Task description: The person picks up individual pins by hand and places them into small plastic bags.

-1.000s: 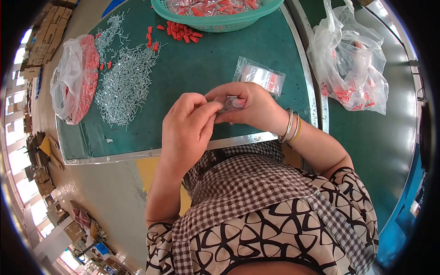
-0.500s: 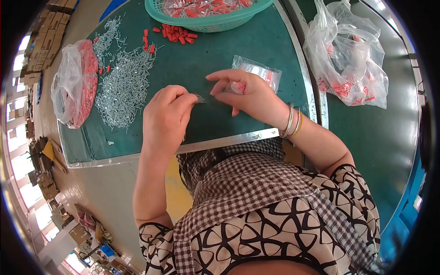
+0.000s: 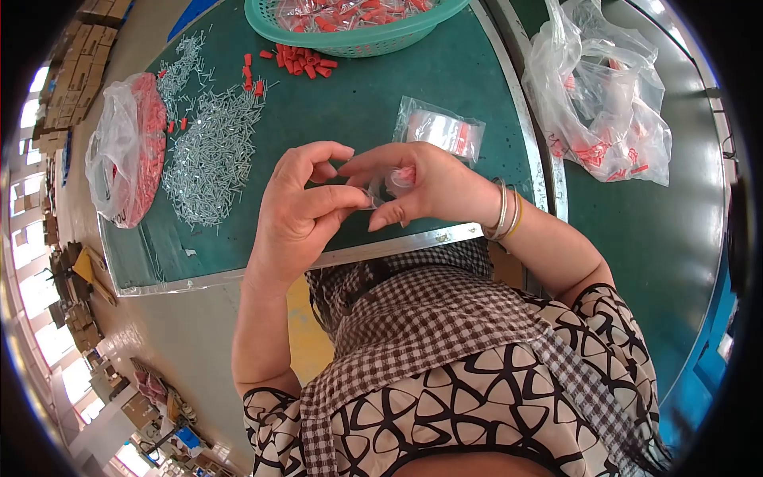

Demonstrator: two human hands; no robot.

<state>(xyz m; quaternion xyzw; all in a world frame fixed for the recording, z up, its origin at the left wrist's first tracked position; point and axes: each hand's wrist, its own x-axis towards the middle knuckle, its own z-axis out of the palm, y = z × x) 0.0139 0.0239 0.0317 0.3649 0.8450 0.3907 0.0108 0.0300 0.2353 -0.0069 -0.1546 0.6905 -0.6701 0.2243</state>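
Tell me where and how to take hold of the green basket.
I'd grip the green basket by its near rim, coming from the person's side, right of the loose red pieces. The rim flares beyond the sloping wall, so fingers should hook beneath it; keep it level, as packets fill it.

1. I am in a workshop or factory, at a green work table (image 3: 334, 103) with metal edging.
2. Small metal fasteners (image 3: 208, 155) and red plastic caps (image 3: 300, 60) lie heaped before me, near a basket (image 3: 362, 43) of filled packets (image 3: 342, 16).
3. Cardboard boxes (image 3: 79, 67) stand stacked beyond the table, near bright windows (image 3: 36, 274).
4. I wear a checked apron (image 3: 429, 298) over my clothes.
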